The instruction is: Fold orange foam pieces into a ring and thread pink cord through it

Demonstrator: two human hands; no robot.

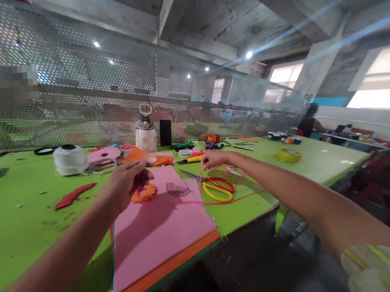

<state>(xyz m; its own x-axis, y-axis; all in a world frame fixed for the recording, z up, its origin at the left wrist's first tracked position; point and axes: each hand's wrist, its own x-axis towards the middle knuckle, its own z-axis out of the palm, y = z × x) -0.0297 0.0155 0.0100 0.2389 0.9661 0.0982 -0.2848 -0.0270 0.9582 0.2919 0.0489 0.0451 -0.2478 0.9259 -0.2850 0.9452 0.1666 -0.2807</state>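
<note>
My left hand (pixel 132 177) is closed in a pinch above the pink foam sheets, with a strand of pink string (pixel 139 197) running down from its fingers. Just below it is an orange scalloped-edge cutout (pixel 147 193), which the string crosses; whether the cutout hangs or lies on the sheet I cannot tell. To the right, my right hand (pixel 213 160) has its fingertips pressed together on pink string that drops beside the scissors (pixel 216 189). The scissors have red and yellow handles and lie with blades apart. A clear protractor (pixel 177 189) rests on the pink sheet (pixel 163 242).
Left on the green table (pixel 21 220) are a white string spool (pixel 70 160) and a red cut strip (pixel 75 195). A bottle (pixel 146 135) and dark phone (pixel 165 132) stand by the perforated screen. Yellow tape (pixel 288 155) lies right. Another person sits far right.
</note>
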